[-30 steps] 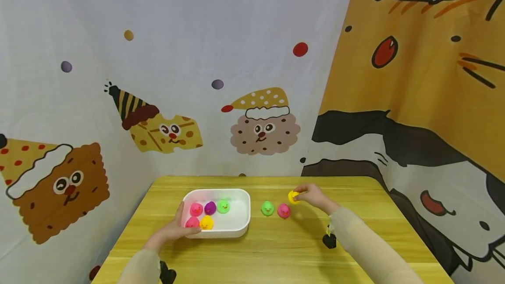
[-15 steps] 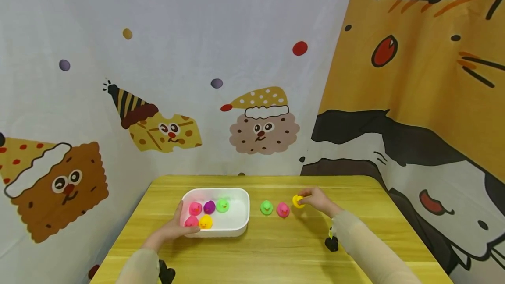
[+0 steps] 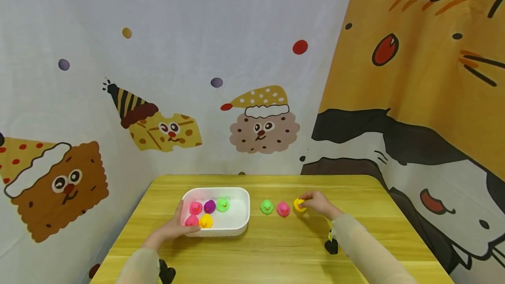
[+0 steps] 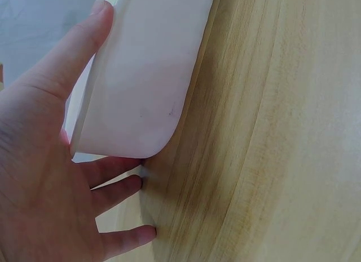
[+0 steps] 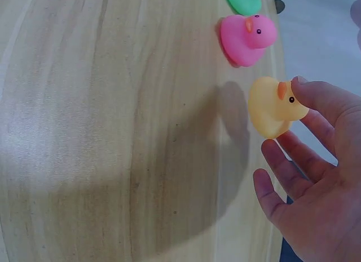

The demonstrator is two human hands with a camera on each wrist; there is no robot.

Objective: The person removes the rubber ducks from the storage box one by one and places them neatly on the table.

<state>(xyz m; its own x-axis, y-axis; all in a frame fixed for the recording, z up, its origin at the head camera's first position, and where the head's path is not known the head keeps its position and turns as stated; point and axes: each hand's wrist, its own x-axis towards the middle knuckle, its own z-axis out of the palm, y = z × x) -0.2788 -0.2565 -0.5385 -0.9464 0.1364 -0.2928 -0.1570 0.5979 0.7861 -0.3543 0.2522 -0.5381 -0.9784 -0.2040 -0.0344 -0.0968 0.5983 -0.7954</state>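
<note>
My left hand (image 3: 172,228) holds the near left corner of a white plastic tub (image 3: 236,232), its thumb along the front rim and fingers at the left side. Inside are several rubber ducks: pink ones (image 3: 195,207), a purple one (image 3: 209,207), a green one (image 3: 222,205) and a yellow one (image 3: 206,221). At the right, my right hand (image 3: 320,205) pinches another yellow rubber duck (image 5: 268,110) between thumb and fingers. That duck is at the right end of a row, beside a pink duck (image 3: 283,209) and a green duck (image 3: 267,207) on the table.
The wooden table (image 3: 276,257) carries the tub at its left and the duck row right of it. A printed cartoon curtain (image 3: 177,56) hangs behind the table's far edge. Dark straps with black pieces (image 3: 331,246) are at both wrists.
My right hand has shifted slightly right and lowered the yellow duck towards the table, farther from the pink duck. My left hand stays on the tub.
</note>
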